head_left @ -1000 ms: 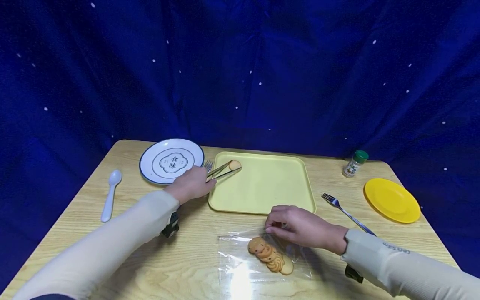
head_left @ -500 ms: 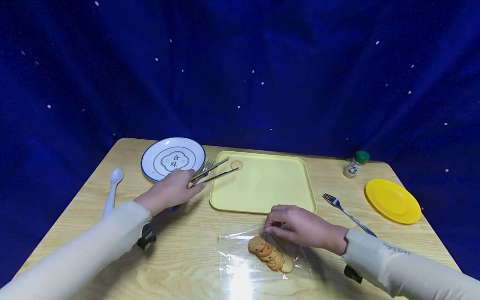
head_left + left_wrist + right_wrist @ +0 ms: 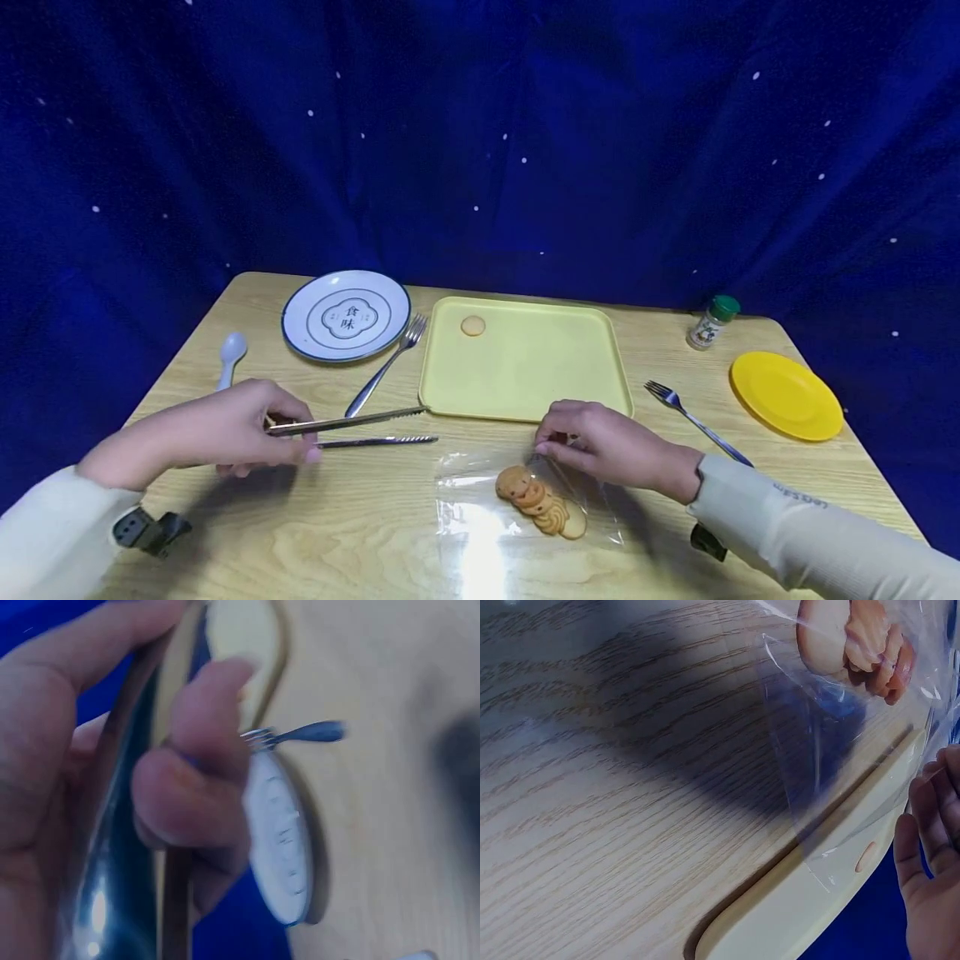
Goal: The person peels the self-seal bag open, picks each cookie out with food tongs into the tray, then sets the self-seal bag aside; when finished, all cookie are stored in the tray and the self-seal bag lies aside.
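My left hand grips metal tongs over the table's left front. Their arms are spread, with nothing between the serrated tips, which point right toward the yellow tray. One round cookie lies in the tray's far left corner. At the tray's front edge, my right hand pinches the upper edge of a clear plastic bag. Inside the bag, several cookies overlap in a slanting row. In the left wrist view, fingers curl round the tongs; the right wrist view has the bag reaching over the tray rim.
Behind the left hand lie a white plate with a blue rim, a fork and a pale spoon. On the right are another fork, a green-capped shaker and a yellow plate. A blue curtain hangs behind.
The tongs have let go of the round cookie, which stays on the tray. My left hand has drawn them back left and nearer, uncovering the left fork. The right hand has stayed at the bag.
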A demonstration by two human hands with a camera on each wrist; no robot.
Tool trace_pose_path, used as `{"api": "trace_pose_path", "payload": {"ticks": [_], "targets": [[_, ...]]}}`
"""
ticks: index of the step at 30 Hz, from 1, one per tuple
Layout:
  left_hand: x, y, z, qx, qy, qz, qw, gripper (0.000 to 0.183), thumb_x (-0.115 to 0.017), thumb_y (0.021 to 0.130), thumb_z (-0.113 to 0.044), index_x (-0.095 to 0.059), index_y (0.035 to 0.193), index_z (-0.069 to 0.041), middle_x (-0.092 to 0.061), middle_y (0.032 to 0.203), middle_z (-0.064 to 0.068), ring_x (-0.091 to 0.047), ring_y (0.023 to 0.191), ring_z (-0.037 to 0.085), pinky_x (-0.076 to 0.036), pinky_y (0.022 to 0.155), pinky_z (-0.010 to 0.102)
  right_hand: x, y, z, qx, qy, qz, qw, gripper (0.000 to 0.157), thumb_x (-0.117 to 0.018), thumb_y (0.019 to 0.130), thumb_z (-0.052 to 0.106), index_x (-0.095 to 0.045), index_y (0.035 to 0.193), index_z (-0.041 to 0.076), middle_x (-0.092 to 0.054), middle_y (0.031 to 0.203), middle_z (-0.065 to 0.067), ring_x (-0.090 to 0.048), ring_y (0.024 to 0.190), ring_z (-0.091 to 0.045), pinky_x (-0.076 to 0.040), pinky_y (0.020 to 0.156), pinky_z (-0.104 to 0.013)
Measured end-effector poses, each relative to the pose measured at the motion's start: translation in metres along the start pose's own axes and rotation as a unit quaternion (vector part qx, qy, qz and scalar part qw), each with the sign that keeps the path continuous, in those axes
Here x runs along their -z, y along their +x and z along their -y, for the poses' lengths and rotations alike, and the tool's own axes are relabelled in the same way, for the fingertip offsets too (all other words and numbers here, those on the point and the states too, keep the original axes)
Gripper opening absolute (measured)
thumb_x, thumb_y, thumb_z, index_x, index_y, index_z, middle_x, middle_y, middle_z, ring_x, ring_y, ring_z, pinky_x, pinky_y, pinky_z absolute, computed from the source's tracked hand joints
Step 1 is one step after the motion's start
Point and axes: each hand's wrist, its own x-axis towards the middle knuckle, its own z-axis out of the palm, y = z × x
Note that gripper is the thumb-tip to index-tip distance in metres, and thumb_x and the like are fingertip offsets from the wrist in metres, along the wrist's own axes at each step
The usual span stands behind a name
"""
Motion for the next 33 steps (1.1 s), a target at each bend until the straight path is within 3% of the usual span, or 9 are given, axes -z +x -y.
{"api": "trace_pose_path", "payload": {"ticks": [3, 7, 12, 15, 18, 21, 26, 33], "targets": [[-0.002, -0.011, -0.002, -0.008, -0.037, 0.041, 0.9985, 0.02, -0.07, 0.088, -0.03, -0.068, 0.084, -0.011, -0.045, 0.051, -0.008, -0.041, 0.035, 0.001, -0.033, 0.029, 0.022, 0.001, 0.0, 0.0, -0.005, -0.002, 0.001, 1.0, 0.01, -0.058, 0.097, 0.03, -0.067, 0.097, 0.025, -0.058, 0.092, 0.019, -0.051, 0.075, 0.004, -0.048, 0.067, -0.018], [-0.018, -0.012, -0.003, -0.052, -0.03, 0.068, 0.9959, 0.024, -0.068, 0.09, -0.029, -0.064, 0.074, -0.011, -0.048, 0.055, -0.012, -0.043, 0.035, -0.003, -0.035, 0.028, 0.02, 0.001, -0.001, 0.0, -0.012, 0.0, 0.002, 1.0, 0.01, -0.058, 0.097, 0.03, -0.067, 0.098, 0.026, -0.058, 0.093, 0.019, -0.051, 0.076, 0.003, -0.049, 0.067, -0.019], [-0.048, 0.002, 0.002, -0.133, 0.07, 0.018, 0.9884, 0.024, -0.066, 0.091, -0.033, -0.061, 0.072, -0.019, -0.044, 0.058, -0.018, -0.038, 0.043, -0.011, -0.036, 0.038, 0.015, 0.001, -0.002, -0.001, -0.019, 0.002, 0.002, 1.0, 0.011, -0.058, 0.097, 0.031, -0.067, 0.098, 0.026, -0.058, 0.093, 0.02, -0.051, 0.075, 0.003, -0.05, 0.066, -0.021], [-0.065, 0.013, 0.003, -0.157, 0.122, -0.023, 0.9798, 0.021, -0.066, 0.091, -0.036, -0.06, 0.074, -0.024, -0.042, 0.059, -0.02, -0.033, 0.049, -0.01, -0.032, 0.044, 0.014, 0.001, -0.002, -0.002, -0.017, 0.002, -0.001, 1.0, 0.01, -0.058, 0.097, 0.031, -0.067, 0.098, 0.026, -0.058, 0.093, 0.02, -0.051, 0.075, 0.003, -0.05, 0.066, -0.022], [-0.078, 0.023, 0.002, -0.152, 0.128, -0.032, 0.9795, 0.024, -0.065, 0.091, -0.037, -0.057, 0.073, -0.024, -0.039, 0.058, -0.019, -0.031, 0.049, -0.009, -0.03, 0.045, 0.013, 0.0, -0.001, -0.002, -0.012, -0.001, -0.004, 1.0, 0.01, -0.058, 0.097, 0.031, -0.067, 0.098, 0.027, -0.058, 0.093, 0.02, -0.051, 0.075, 0.003, -0.049, 0.066, -0.02], [-0.084, 0.032, 0.001, -0.132, 0.112, -0.027, 0.9846, 0.026, -0.065, 0.091, -0.04, -0.056, 0.074, -0.023, -0.038, 0.057, -0.018, -0.032, 0.049, -0.008, -0.03, 0.046, 0.013, 0.0, -0.001, -0.002, -0.005, -0.008, -0.005, 1.0, 0.011, -0.057, 0.098, 0.031, -0.067, 0.098, 0.027, -0.058, 0.093, 0.019, -0.051, 0.076, 0.004, -0.048, 0.067, -0.018], [-0.083, 0.046, 0.0, -0.113, 0.097, -0.02, 0.9887, 0.023, -0.065, 0.091, -0.042, -0.059, 0.079, -0.023, -0.045, 0.056, -0.016, -0.04, 0.047, -0.007, -0.036, 0.047, 0.015, 0.003, 0.001, -0.002, 0.001, -0.028, -0.016, 0.999, 0.011, -0.058, 0.098, 0.03, -0.067, 0.098, 0.025, -0.058, 0.094, 0.019, -0.05, 0.077, 0.004, -0.049, 0.069, -0.02], [-0.083, 0.058, 0.0, -0.131, 0.077, -0.005, 0.9884, 0.024, -0.064, 0.091, -0.043, -0.061, 0.079, -0.021, -0.048, 0.057, -0.015, -0.042, 0.044, -0.007, -0.041, 0.047, 0.017, 0.008, 0.002, -0.002, -0.022, -0.032, -0.016, 0.999, 0.012, -0.057, 0.098, 0.031, -0.067, 0.1, 0.025, -0.058, 0.095, 0.02, -0.05, 0.075, 0.003, -0.047, 0.067, -0.018]]}}
